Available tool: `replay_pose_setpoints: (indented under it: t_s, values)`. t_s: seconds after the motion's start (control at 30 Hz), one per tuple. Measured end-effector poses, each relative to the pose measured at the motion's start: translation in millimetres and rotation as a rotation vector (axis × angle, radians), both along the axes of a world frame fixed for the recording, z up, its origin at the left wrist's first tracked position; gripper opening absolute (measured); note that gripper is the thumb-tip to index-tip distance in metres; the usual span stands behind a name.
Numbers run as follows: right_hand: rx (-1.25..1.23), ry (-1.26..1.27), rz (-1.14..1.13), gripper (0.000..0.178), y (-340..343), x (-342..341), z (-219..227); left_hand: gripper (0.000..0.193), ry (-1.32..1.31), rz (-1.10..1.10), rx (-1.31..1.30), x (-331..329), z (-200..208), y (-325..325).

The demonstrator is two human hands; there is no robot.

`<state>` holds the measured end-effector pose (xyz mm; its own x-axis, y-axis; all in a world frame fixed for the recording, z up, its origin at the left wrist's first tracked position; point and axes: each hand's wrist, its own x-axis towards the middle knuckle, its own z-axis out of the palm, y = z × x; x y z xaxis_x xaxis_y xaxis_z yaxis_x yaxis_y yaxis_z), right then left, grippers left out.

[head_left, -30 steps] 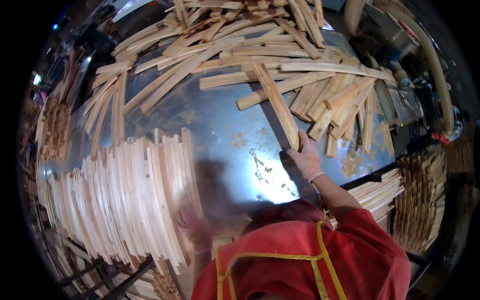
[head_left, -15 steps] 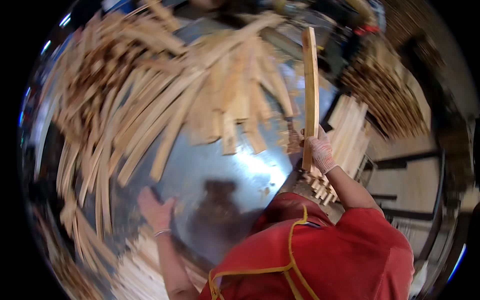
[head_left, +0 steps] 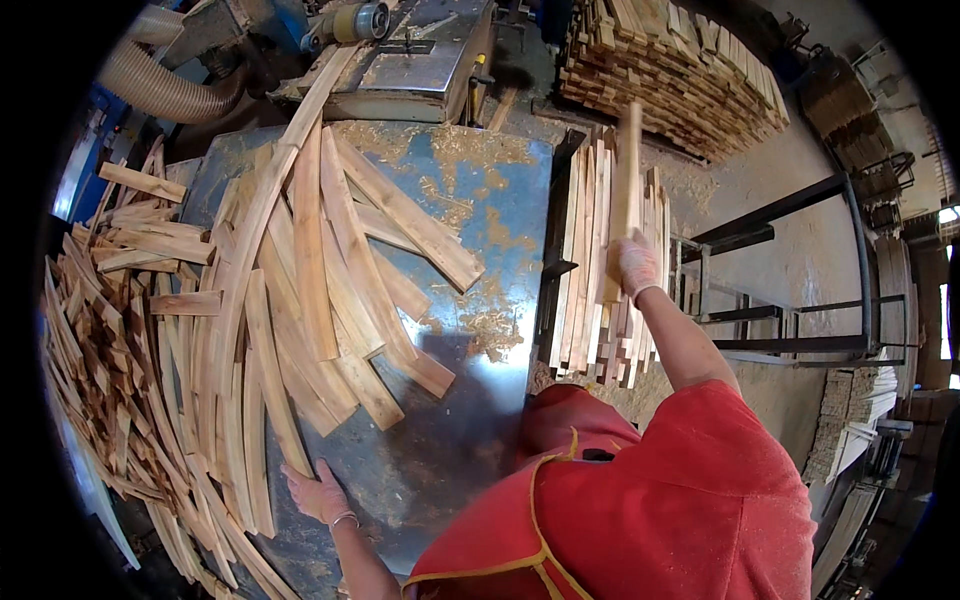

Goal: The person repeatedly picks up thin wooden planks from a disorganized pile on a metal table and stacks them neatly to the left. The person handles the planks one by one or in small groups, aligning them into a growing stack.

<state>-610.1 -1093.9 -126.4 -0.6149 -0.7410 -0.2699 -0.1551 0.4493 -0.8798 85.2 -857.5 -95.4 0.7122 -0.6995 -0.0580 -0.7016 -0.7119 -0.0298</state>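
My right hand [head_left: 637, 267], in a pale glove, grips a long wooden slat [head_left: 627, 170] and holds it over a stack of slats [head_left: 592, 270] standing on edge to the right of the metal table [head_left: 480, 200]. My left hand [head_left: 317, 493] rests flat on the table's near edge, fingers spread, beside a loose heap of wooden slats [head_left: 290, 290] that covers the table's left half. I wear a red top with yellow trim.
A machine with a ribbed hose [head_left: 165, 85] stands at the table's far end. A large pile of stacked slats [head_left: 680, 70] lies at the back right. A dark metal frame [head_left: 790, 290] stands to the right. Short offcuts [head_left: 100, 350] crowd the left edge.
My right hand has carried the slat from the table heap over to the stack on the right. My view has swung right. My left hand stays on the table edge.
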Motion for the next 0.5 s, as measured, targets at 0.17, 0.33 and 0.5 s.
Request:
replay_pose_setpoints:
  t_s: [0.17,0.33,0.5]
  values:
    - [0.434,0.449,0.516,0.068,-19,81,53,0.092,0.021,-0.04,-0.069,-1,5,7]
    - [0.495,0.563,0.918,0.077,-47,29,34,0.072,0.088,-0.085,0.009,-10,30,-17]
    - [-0.191,0.418,0.462,0.063,-29,55,74,0.04,0.977,0.153,-0.26,-73,69,69]
